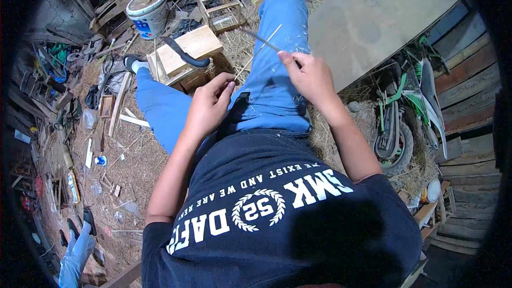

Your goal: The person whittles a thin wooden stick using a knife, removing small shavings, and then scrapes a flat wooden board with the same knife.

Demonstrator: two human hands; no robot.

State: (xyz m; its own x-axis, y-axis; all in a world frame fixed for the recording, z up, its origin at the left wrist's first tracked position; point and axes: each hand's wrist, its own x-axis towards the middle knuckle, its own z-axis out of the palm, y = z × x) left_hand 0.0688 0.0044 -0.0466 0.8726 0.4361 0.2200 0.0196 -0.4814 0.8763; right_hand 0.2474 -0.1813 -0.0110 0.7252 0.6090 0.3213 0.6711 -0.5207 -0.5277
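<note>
Pinched at both ends: left hand (209, 104) has thumb and fingertips closed on the lower end of a thin pale stick (257, 53), right hand (308, 74) is closed around a knife (261, 40) whose blade lies across the stick near its upper part. Stick runs diagonally up-right over the blue-jeaned lap (272, 82), tip clear of everything. Left to right around it: far left is a heap of tools and scrap (48, 69) along the wall, then wood offcuts (125, 112) scattered on the straw-covered floor (133, 165). A second person's blue-clad leg (74, 256) shows at bottom left. Upper left, a white bucket (146, 13) stands behind a low wooden block (186, 53), with a dark curved blade (184, 53) resting on top; the block sits just beside the left knee, near the left hand but not touching. Behind it, a small slatted wooden crate (218, 8). Right of the hands, a large grey board (378, 16) slopes in close to the right knee, its edge just beside the right wrist. Beyond that, a green and white motorbike (410, 112) parked against plank walls (469, 96). Open room is mostly straight ahead over the knees and left-down toward the floor; right side is boxed in by the board.
</note>
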